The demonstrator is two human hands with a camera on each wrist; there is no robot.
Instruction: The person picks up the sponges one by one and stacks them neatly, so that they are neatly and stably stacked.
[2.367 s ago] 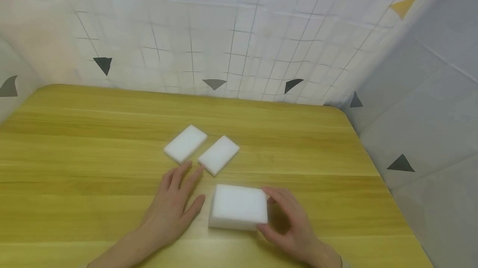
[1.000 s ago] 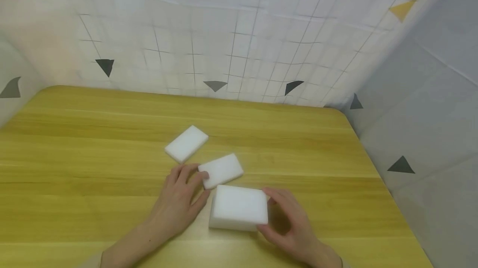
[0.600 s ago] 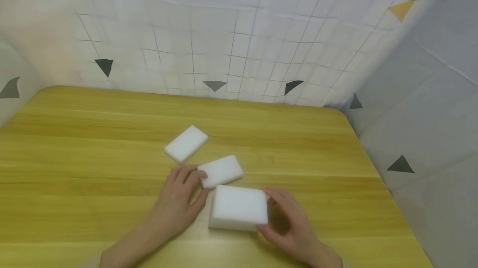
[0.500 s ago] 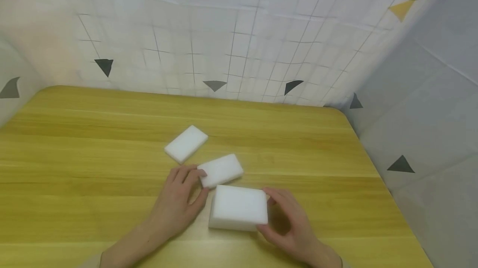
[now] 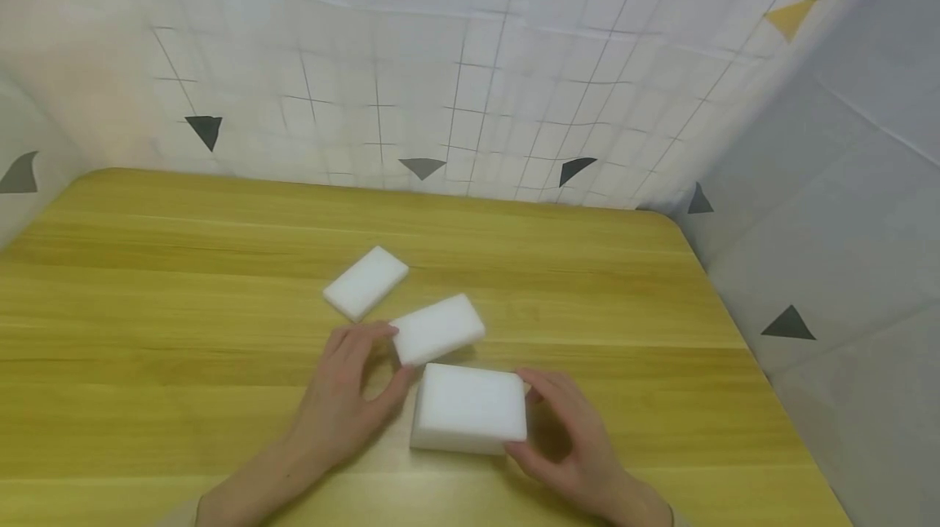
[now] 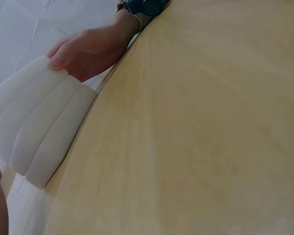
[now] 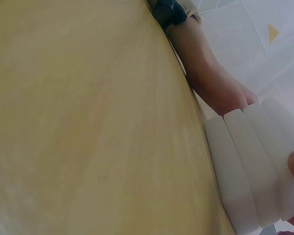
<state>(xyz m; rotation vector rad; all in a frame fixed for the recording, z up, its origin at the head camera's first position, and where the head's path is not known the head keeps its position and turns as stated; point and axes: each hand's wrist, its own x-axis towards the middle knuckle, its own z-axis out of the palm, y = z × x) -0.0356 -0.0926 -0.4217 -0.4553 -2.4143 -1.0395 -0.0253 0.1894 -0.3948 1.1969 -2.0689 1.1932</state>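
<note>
In the head view, my left hand (image 5: 341, 396) pinches the left end of a white foam sponge (image 5: 438, 329) between thumb and fingers. This sponge sits just behind a stack of sponges (image 5: 473, 405), a shadow under its right end. My right hand (image 5: 576, 441) holds the right end of the stack, thumb at the front and fingers at the back. The left wrist view shows the stack (image 6: 44, 117) as several flat sponges in layers, with the right thumb on an upper one. Seen from the right wrist, the stack (image 7: 255, 166) rests on the table.
One more white sponge (image 5: 365, 283) lies flat on the wooden table (image 5: 184, 266), behind the left hand. A patterned white cloth (image 5: 411, 86) hangs along the table's back edge, and a grey cloth (image 5: 844, 250) runs along the right side.
My left hand has taken hold of the nearer loose sponge, which has turned and come toward the stack. Lately the sponge has shifted slightly up and right. The right hand has stayed on the stack.
</note>
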